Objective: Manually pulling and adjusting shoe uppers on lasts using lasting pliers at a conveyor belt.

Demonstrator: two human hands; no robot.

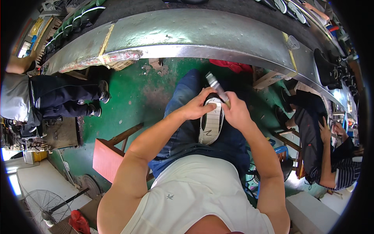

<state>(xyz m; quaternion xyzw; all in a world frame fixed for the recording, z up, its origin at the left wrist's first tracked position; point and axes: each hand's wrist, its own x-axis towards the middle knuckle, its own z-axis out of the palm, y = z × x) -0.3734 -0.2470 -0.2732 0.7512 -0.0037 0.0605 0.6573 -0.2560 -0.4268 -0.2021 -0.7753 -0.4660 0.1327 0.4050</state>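
Note:
A shoe (212, 124) lies bottom up in my lap, its pale underside facing me and a dark mark drawn near the end closest to my body. My left hand (199, 106) is closed on the far end of the shoe, with the thumb laid over the underside. In my right hand (237, 111) is a metal hand tool (216, 86), gripped by its lower part beside the shoe's far right edge. Its silver end points up and away to the left. My right fingers cover the rest, so its exact kind is unclear.
A metal-edged workbench (156, 33) curves across the far side. Black shoes (329, 72) sit on its right part, dark green ones (74, 23) at far left. Co-workers are at left and right. A pinkish stool (107, 159) stands left of me; a fan (46, 210) is at lower left.

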